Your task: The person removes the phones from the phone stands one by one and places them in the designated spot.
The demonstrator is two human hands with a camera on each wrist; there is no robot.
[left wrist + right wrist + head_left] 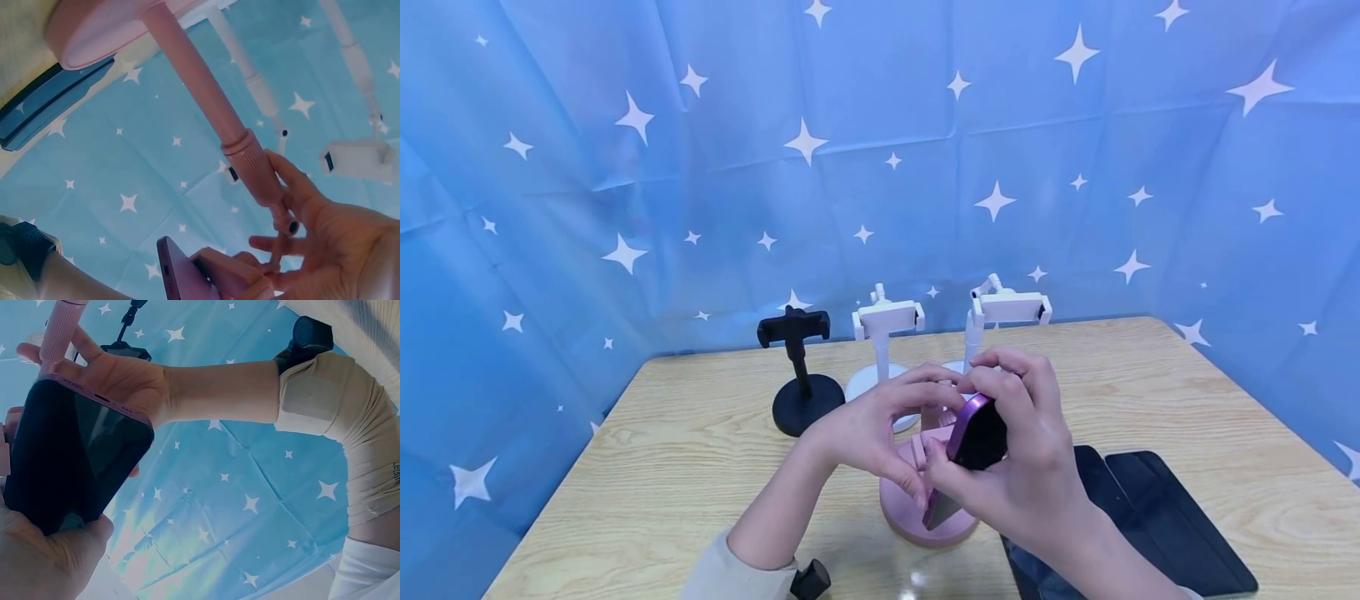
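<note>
A purple-edged smartphone (979,435) with a dark screen is gripped by my right hand (1033,458), thumb on one side and fingers on the other. It leans against the clamp of a pink phone stand (934,533). My left hand (876,421) holds that stand near its head, fingers around the upper part and thumb near the phone's lower edge. In the left wrist view, the pink stand (194,75) has a ribbed collar, and the left fingers reach round the joint behind the clamp. The right wrist view shows the phone's screen (69,456), which hides part of the clamp.
Behind stand a black phone stand (808,406) and two white phone stands (887,318) (1011,308). Dark flat tablet-like slabs (1180,517) lie at the right, partly under my right forearm. A blue star-patterned curtain (880,192) hangs behind the wooden table (700,467).
</note>
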